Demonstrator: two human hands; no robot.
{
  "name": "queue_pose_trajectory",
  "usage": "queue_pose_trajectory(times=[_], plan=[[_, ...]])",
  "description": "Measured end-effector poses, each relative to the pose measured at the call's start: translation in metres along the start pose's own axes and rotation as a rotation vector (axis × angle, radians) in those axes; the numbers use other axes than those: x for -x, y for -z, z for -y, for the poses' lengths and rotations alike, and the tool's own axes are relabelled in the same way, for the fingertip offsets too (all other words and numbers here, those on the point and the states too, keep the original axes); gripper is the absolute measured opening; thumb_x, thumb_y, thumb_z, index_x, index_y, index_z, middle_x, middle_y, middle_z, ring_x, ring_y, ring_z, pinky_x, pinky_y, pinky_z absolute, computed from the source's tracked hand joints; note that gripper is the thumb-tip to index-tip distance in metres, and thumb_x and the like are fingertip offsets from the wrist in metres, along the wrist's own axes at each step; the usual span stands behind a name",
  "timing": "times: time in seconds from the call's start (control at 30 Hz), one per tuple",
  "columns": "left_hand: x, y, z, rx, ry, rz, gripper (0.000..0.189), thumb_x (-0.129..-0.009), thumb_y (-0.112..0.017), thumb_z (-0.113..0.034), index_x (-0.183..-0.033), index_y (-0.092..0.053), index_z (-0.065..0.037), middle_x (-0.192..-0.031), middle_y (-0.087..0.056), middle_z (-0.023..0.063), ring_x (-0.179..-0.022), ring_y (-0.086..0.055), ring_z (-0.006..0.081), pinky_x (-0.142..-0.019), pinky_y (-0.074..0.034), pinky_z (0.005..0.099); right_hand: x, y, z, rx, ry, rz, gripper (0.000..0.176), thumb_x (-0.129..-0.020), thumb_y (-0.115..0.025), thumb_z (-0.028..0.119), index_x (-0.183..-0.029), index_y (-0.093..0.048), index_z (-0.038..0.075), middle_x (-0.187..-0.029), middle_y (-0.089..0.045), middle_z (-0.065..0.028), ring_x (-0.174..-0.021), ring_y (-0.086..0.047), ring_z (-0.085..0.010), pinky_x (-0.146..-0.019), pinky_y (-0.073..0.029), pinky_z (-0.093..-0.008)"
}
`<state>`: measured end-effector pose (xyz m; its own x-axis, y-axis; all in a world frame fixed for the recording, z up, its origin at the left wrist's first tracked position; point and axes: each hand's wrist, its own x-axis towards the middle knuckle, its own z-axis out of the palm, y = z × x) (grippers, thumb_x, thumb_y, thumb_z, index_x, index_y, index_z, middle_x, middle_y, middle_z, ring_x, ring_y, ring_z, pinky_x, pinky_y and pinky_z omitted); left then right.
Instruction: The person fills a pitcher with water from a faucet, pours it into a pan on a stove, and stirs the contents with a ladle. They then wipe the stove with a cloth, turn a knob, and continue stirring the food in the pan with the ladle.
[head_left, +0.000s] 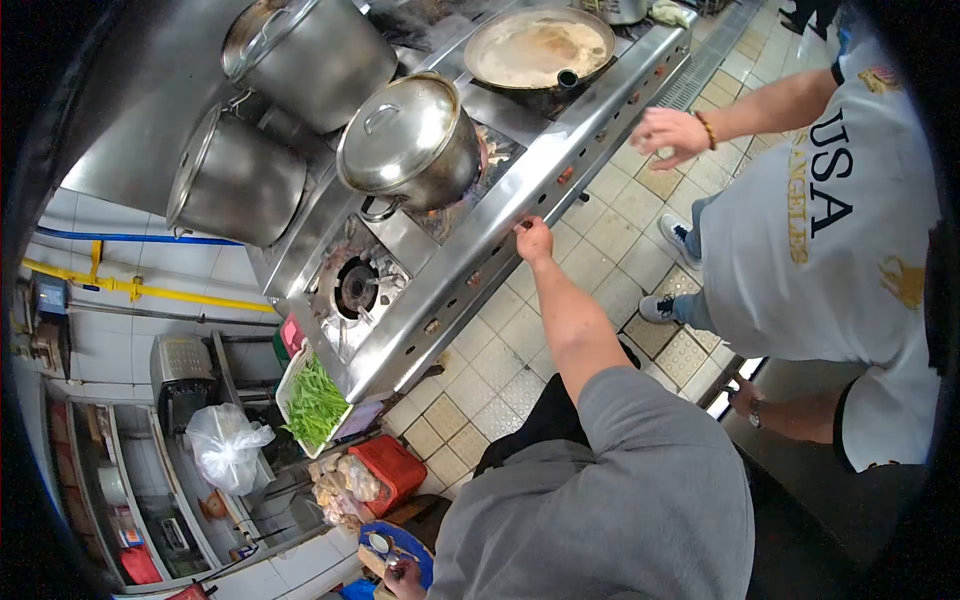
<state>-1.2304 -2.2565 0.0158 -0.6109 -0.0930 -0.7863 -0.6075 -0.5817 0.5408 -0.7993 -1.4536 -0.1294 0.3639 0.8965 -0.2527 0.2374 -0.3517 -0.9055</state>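
Observation:
My right hand [536, 240] reaches out to the steel front panel of the stove [510, 245]. Its fingers are closed around a small control knob [521, 227] there, mostly hidden by them. Just beyond stands a lidded steel pot [410, 135] over a burner with flame showing beside it. My left hand [405, 578] is low at the bottom edge, fingers curled, next to a blue basin [415, 545] with a metal utensil [379, 543] in it. What the left hand holds is too small and partly cut off to tell.
A bare burner [356, 286], two tall stockpots [310, 65] and a wide wok [540, 50] of pale liquid occupy the stove. A co-worker [820, 220] stands close on the right, one hand raised. Green vegetables [318, 400] and a red crate [395, 470] sit at the stove's near end.

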Motion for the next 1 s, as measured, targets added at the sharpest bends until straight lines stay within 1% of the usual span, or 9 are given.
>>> queue_pose_trajectory(times=[0.1, 0.23, 0.3, 0.4, 0.5, 0.53, 0.67, 0.77, 1.0], plan=[[0.002, 0.0, -0.002, -0.054, -0.01, 0.011, 0.013, -0.079, -0.055, -0.009, -0.066, -0.053, -0.01, -0.065, -0.054, 0.0033, -0.061, -0.055, 0.0174, -0.061, -0.046, 0.0314, 0.005, 0.007, 0.008, 0.025, 0.018, 0.002, 0.04, -0.083, -0.069, 0.026, -0.114, -0.062, 0.001, -0.104, -0.069, -0.0178, -0.1, -0.065, -0.0333, -0.088, -0.05, -0.0399], [0.007, -0.006, 0.002, -0.091, -0.009, 0.018, 0.013, -0.079, -0.055, -0.009, -0.066, -0.052, -0.01, -0.065, -0.054, 0.0034, -0.062, -0.055, 0.0175, -0.061, -0.046, 0.0315, 0.002, 0.006, 0.01, 0.015, -0.008, 0.016, 0.039, -0.083, -0.069, 0.025, -0.113, -0.063, 0.001, -0.105, -0.069, -0.0188, -0.102, -0.064, -0.0344, -0.089, -0.05, -0.0404], [0.006, -0.009, 0.002, -0.11, -0.009, 0.021, 0.013, -0.079, -0.055, -0.009, -0.066, -0.052, -0.01, -0.065, -0.054, 0.0034, -0.062, -0.055, 0.0176, -0.062, -0.046, 0.0315, -0.002, -0.002, -0.002, -0.011, 0.044, -0.02, 0.039, -0.083, -0.069, 0.025, -0.113, -0.064, 0.001, -0.106, -0.068, -0.0193, -0.103, -0.064, -0.0349, -0.089, -0.05, -0.0407], [0.003, -0.007, 0.0, -0.13, -0.003, 0.017, 0.013, -0.079, -0.055, -0.009, -0.066, -0.052, -0.01, -0.065, -0.054, 0.0035, -0.062, -0.055, 0.0178, -0.062, -0.046, 0.0316, 0.003, 0.007, 0.009, -0.004, 0.01, -0.003, 0.039, -0.083, -0.069, 0.025, -0.113, -0.064, 0.001, -0.107, -0.068, -0.0195, -0.103, -0.064, -0.0349, -0.089, -0.05, -0.0407], [0.004, -0.006, -0.002, -0.153, -0.003, 0.019, 0.013, -0.079, -0.055, -0.009, -0.066, -0.052, -0.01, -0.065, -0.054, 0.0035, -0.063, -0.055, 0.0179, -0.062, -0.046, 0.0317, -0.004, 0.001, 0.002, 0.02, -0.018, 0.013, 0.04, -0.083, -0.069, 0.026, -0.114, -0.064, 0.001, -0.106, -0.069, -0.0194, -0.102, -0.064, -0.035, -0.089, -0.05, -0.0409], [0.004, -0.006, -0.003, -0.159, -0.004, 0.02, 0.013, -0.079, -0.055, -0.009, -0.066, -0.052, -0.01, -0.065, -0.054, 0.0035, -0.063, -0.055, 0.0179, -0.062, -0.046, 0.0317, -0.002, 0.004, 0.003, 0.018, 0.0, 0.015, 0.042, -0.082, -0.069, 0.027, -0.114, -0.064, 0.001, -0.105, -0.069, -0.0201, -0.103, -0.064, -0.035, -0.089, -0.05, -0.0415], [0.004, -0.009, -0.005, -0.191, 0.003, 0.028, 0.014, -0.079, -0.055, -0.009, -0.065, -0.052, -0.01, -0.065, -0.054, 0.0036, -0.063, -0.055, 0.0181, -0.062, -0.046, 0.0318, 0.003, 0.011, 0.01, 0.018, -0.038, 0.019, 0.043, -0.083, -0.069, 0.028, -0.114, -0.063, -0.001, -0.106, -0.068, -0.0221, -0.104, -0.064, -0.0363, -0.089, -0.05, -0.0418], [0.004, -0.01, -0.009, -0.212, 0.007, 0.038, 0.014, -0.079, -0.055, -0.009, -0.065, -0.052, -0.01, -0.065, -0.054, 0.0037, -0.064, -0.055, 0.0183, -0.062, -0.046, 0.0319, 0.004, 0.011, 0.01, 0.048, -0.008, -0.008, 0.043, -0.084, -0.068, 0.028, -0.115, -0.063, -0.001, -0.106, -0.068, -0.0221, -0.103, -0.064, -0.0368, -0.089, -0.05, -0.0418], [-0.004, -0.014, -0.02, -0.235, -0.004, 0.079, 0.014, -0.079, -0.055, -0.009, -0.065, -0.051, -0.01, -0.065, -0.054, 0.0038, -0.064, -0.055, 0.0186, -0.063, -0.046, 0.032, 0.003, 0.012, 0.009, 0.004, -0.049, 0.02, 0.042, -0.084, -0.068, 0.027, -0.115, -0.063, 0.0, -0.106, -0.068, -0.0214, -0.103, -0.064, -0.0363, -0.089, -0.05, -0.042]])
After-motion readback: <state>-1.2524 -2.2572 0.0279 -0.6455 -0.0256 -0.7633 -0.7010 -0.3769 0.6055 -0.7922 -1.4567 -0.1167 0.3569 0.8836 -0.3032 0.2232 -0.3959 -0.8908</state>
